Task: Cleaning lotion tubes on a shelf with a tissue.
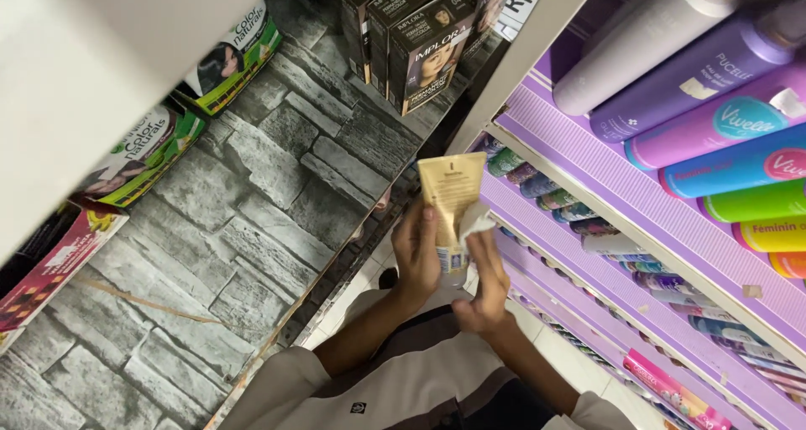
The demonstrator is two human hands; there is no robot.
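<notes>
Purple shelves of bottles face a stone-patterned wall. The left hand grips a beige tube, cap down. The right hand pinches a white cloth against it.

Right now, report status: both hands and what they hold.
Left hand gripping beige tube, cap down. Right hand pressing white cloth against the tube. Nothing between hands and purple shelves.
</notes>
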